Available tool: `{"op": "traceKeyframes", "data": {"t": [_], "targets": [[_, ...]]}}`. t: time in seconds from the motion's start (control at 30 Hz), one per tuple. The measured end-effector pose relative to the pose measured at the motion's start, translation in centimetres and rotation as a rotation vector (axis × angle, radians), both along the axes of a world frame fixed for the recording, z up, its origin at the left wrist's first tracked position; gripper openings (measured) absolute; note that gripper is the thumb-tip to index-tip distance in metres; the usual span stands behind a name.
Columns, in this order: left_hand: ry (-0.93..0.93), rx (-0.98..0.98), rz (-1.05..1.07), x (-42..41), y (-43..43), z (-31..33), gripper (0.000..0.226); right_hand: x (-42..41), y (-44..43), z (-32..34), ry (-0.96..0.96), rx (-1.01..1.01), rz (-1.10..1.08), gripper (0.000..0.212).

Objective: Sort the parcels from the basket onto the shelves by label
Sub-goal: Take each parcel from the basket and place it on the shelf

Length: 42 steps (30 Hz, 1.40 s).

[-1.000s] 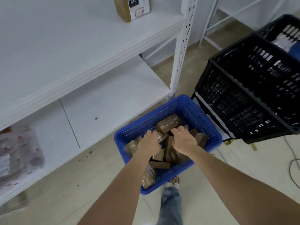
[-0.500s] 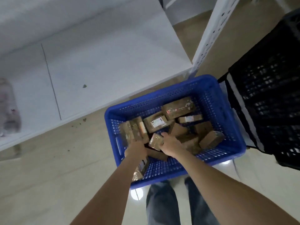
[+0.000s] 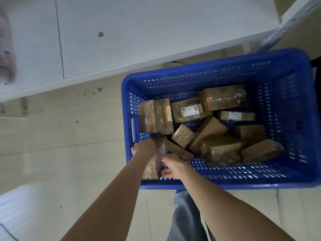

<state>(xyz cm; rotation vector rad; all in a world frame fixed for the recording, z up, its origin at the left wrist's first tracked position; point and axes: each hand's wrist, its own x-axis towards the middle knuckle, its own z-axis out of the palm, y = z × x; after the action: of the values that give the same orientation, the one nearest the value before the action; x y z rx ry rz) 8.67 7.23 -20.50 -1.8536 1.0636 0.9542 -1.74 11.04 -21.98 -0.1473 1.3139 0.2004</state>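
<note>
— Brown taped cardboard parcels (image 3: 223, 100): where are they?
— Heaped loosely in the blue perforated plastic basket (image 3: 286, 105), which stands on the pale tiled floor (image 3: 69, 136), on the near side of the white shelf board (image 3: 139, 32).
— And the hands?
— Both grip one parcel with a white label (image 3: 152, 171), standing on edge in the basket's near left corner. The left hand (image 3: 145, 147) curls over its far end, against the left wall. The right hand (image 3: 172, 166) pinches its right side with bent fingers.
— Lifted clear?
— I cannot tell; its near end sits low inside the basket.
</note>
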Motion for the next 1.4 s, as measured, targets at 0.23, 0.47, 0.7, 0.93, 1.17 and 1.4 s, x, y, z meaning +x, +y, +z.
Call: {"op": "traceKeyframes", "data": {"t": [0.23,0.47,0.7,0.93,1.17,1.4], "targets": [[0.081,-0.162,0.093,-1.0,-1.2,0.6,0.062,-1.7,-2.4,1.3,-0.098,-0.044,-0.138,0.033],[0.313,-0.415,0.371,-2.8,-6.6,8.7,0.044,-6.2,-6.4,7.6,-0.040,-0.195,-0.271,0.049],[0.570,-0.572,0.466,-6.1,-10.7,23.0,0.080,-9.2,-12.4,21.4,-0.004,-0.405,-0.374,0.052],[0.413,-0.728,0.014,-7.8,-14.2,39.5,0.102,-10.7,-16.8,38.5,-0.075,-0.497,-0.506,0.052],[0.316,-0.865,-0.305,-7.3,-15.1,54.8,0.106,-11.9,-18.1,51.7,-0.154,-0.807,-0.176,0.040],[0.481,-0.877,-0.169,-6.5,-15.9,69.0,0.071,-12.9,-19.4,60.9,-0.041,-1.200,0.456,0.101]]}}
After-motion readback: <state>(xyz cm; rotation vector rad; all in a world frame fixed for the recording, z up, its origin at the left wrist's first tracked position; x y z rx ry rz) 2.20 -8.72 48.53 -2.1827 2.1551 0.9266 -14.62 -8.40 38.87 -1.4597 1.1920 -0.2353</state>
